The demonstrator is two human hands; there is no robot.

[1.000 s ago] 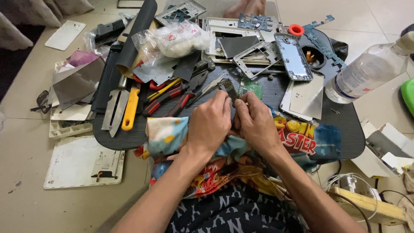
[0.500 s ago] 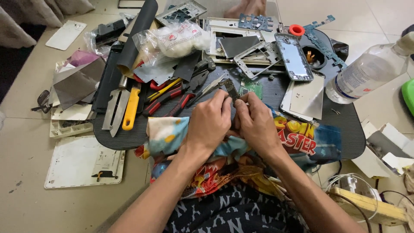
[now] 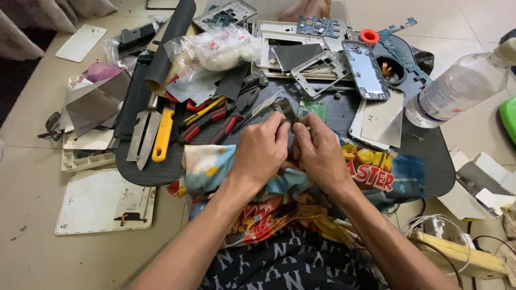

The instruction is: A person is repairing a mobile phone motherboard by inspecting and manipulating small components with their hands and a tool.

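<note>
Two bare hands meet at the middle of the dark oval slatted table (image 3: 161, 174), fingertips pressed together on a small dark flat strip-shaped part (image 3: 289, 111). The left hand (image 3: 260, 151) and the right hand (image 3: 321, 153) each pinch its lower end from their own side, knuckles nearly touching. The strip's long axis runs from the fingertips up and slightly left, its free end pointing away from the person toward the far edge of the table; most of its lower half is hidden behind the fingers, so how it is shaped there cannot be told.

Just beyond the strip's tip, on the table, lies a small green circuit board (image 3: 312, 109). Left of the strip on the table lie silver tweezers (image 3: 262, 109), red-handled pliers (image 3: 207, 122), and further left a yellow-handled knife with a broad steel blade (image 3: 160, 133). Under both wrists, at the table's near edge, a colourful printed cloth (image 3: 376, 172) is spread. Toward the table's far right sit a silver phone back frame (image 3: 365, 70) and a shiny flat metal plate (image 3: 382, 122); a clear plastic bottle (image 3: 457, 91) lies off the table's right edge. Off its left near corner, on the floor, rests a white rectangular back cover (image 3: 102, 201).
</note>
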